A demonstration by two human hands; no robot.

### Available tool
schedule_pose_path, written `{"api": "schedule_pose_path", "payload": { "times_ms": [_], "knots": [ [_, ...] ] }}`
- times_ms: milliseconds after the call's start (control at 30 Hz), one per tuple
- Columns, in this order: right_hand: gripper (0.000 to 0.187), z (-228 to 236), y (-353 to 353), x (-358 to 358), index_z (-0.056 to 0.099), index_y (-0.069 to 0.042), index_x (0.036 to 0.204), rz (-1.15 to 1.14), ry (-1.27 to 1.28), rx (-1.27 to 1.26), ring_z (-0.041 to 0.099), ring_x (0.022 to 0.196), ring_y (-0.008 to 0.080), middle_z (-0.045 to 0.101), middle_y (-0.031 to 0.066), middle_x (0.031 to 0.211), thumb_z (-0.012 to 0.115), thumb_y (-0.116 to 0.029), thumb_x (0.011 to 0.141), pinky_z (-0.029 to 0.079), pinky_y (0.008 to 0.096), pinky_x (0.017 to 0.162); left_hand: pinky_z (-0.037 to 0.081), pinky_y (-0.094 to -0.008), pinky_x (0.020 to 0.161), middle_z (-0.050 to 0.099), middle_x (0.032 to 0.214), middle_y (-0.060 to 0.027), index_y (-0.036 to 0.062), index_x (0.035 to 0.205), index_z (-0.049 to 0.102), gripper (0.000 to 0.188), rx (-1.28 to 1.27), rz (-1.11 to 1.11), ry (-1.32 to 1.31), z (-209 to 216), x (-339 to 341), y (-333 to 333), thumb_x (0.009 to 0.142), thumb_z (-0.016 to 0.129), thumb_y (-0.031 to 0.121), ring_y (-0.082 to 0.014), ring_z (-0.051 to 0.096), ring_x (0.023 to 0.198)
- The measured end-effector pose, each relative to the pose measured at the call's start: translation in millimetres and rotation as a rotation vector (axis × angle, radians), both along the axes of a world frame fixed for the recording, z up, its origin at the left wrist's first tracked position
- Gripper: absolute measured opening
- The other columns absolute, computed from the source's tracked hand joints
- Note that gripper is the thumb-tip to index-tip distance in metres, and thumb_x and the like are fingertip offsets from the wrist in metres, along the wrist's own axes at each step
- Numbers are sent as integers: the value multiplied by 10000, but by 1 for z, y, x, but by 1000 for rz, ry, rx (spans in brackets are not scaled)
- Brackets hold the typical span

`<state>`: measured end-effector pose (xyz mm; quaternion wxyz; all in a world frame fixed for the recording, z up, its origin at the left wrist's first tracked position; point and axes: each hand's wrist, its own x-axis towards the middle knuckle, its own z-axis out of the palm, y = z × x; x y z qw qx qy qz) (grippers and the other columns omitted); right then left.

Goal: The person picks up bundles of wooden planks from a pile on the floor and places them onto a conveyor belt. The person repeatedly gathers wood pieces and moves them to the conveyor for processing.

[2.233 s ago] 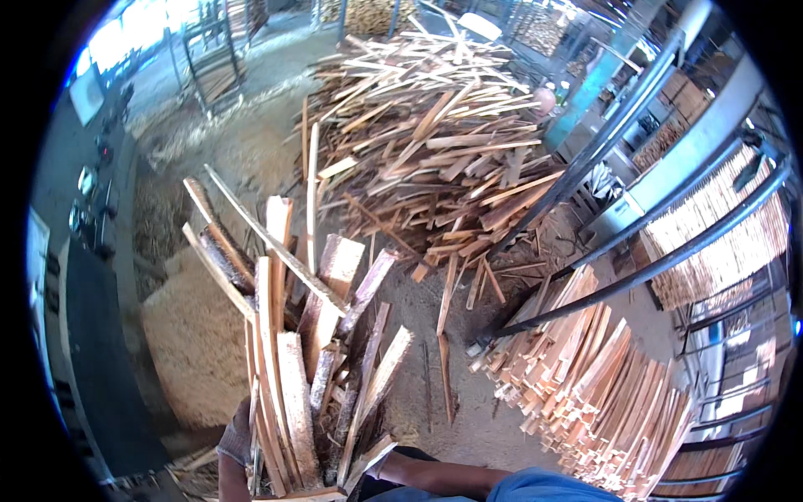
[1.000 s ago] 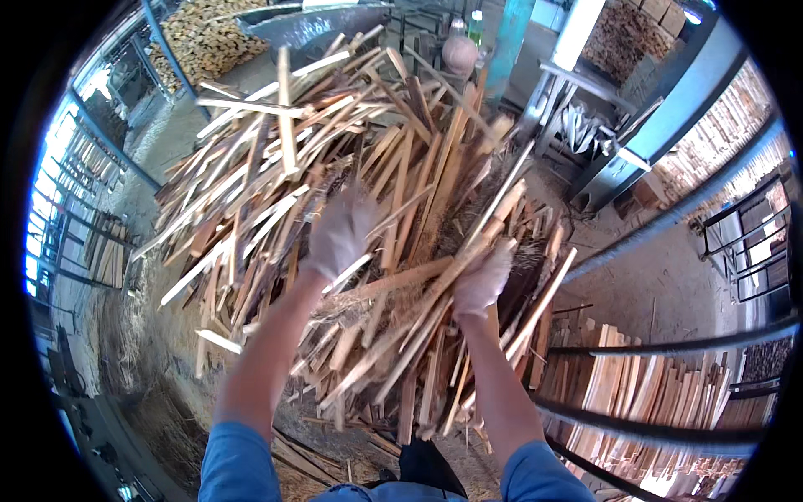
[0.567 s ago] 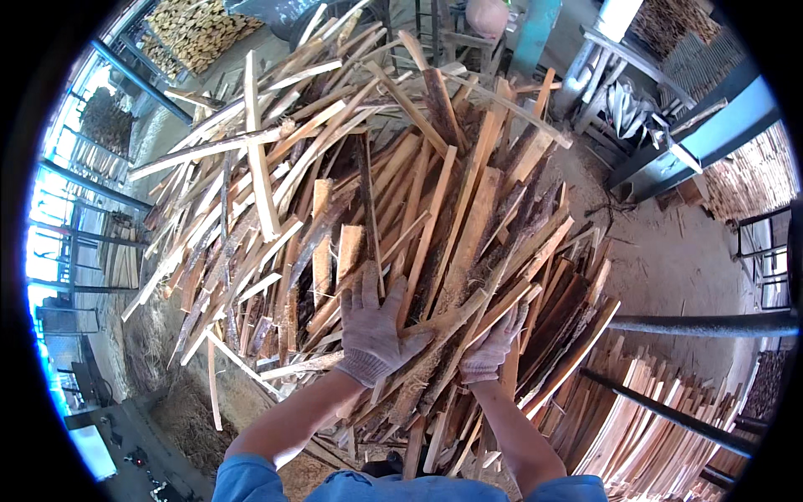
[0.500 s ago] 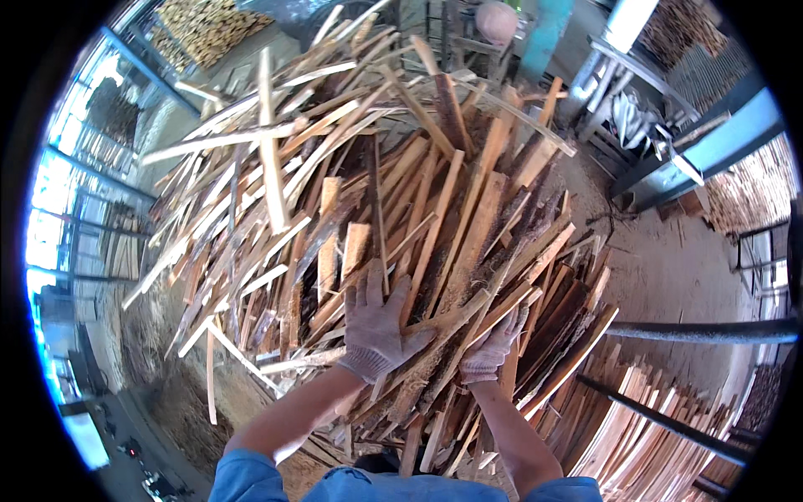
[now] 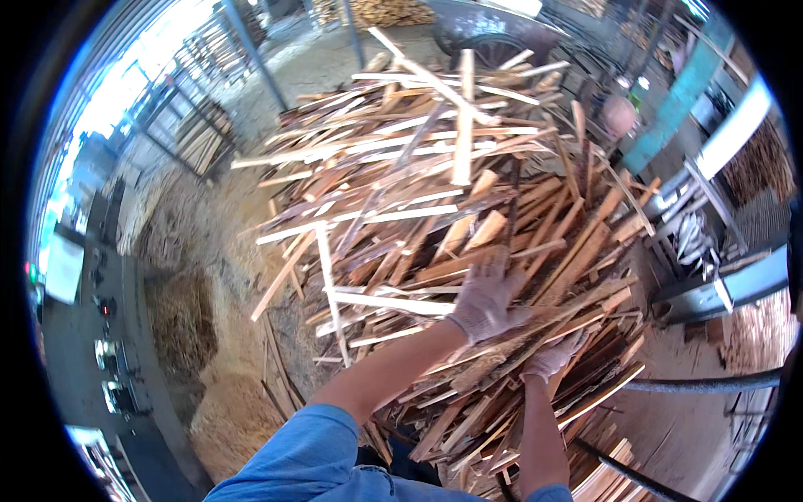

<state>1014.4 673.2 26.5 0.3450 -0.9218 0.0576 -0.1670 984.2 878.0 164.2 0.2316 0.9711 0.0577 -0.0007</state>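
Observation:
A large, tangled pile of rough wood strips (image 5: pixel 401 209) spreads out before me, some with bark left along their edges. My left hand (image 5: pixel 487 303), in a pale knitted glove, lies on the pile with its fingers stretched out and thumb apart. To its right and nearer me, my right hand (image 5: pixel 552 356), gloved the same way, closes round the edge of a bundle of wood strips (image 5: pixel 523 339). Its fingertips are partly hidden by the wood. More strips lie under and between both hands.
A dark metal bar (image 5: pixel 707 383) juts in from the right, above stacked strips (image 5: pixel 611 473). Sawdust (image 5: pixel 238 418) is heaped at lower left. Beyond the pile stand a dark cart (image 5: pixel 498 38) and a teal post (image 5: pixel 677 117). A metal stand (image 5: pixel 711 209) is at right.
My view has swung left, so the pile and both hands now appear farther right. The left hand stays spread on the wood; the right keeps its hold on the strips.

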Motion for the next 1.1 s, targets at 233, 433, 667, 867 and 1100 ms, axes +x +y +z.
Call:
{"api": "schedule_pose_path", "payload": {
  "times_ms": [233,433,667,867,1100],
  "knots": [
    [481,-33,-48,30,418,-153,1509,139,-89,-184,415,1430,252,423,95,1568,351,-302,1057,157,455,1254,356,-551,1149,455,1482,-230,80,1434,494,696,-253,-60,-452,36,-223,5,826,765,282,-384,444,1386],
    [368,16,-74,28,597,-29,1229,465,276,-1445,578,1155,283,590,131,1265,390,-288,1070,416,430,1063,461,-494,1062,610,1326,-219,67,1365,576,609,-187,700,136,-31,-584,-7,862,692,390,-417,567,1257],
    [636,57,-41,-135,383,-28,1531,549,426,-1028,405,1428,350,409,185,1564,390,-450,1055,354,449,1182,526,-484,939,705,1135,-223,41,1131,685,481,-533,1654,792,-161,-916,-268,846,605,420,-398,679,1063],
    [656,75,-13,-314,276,-35,1578,761,394,-881,333,1480,360,267,186,1637,405,-413,1057,264,419,1251,504,-464,993,683,1223,-213,73,1178,709,374,-555,1363,738,-233,-982,-526,941,552,315,-392,627,1185],
    [676,64,0,-430,388,14,1515,1181,363,-959,388,1447,371,352,259,1581,567,-359,981,345,460,1178,481,-359,998,696,1254,-154,102,1243,701,433,-1404,2150,-180,-270,-915,-611,951,604,406,-323,636,1188]
  ]
}}
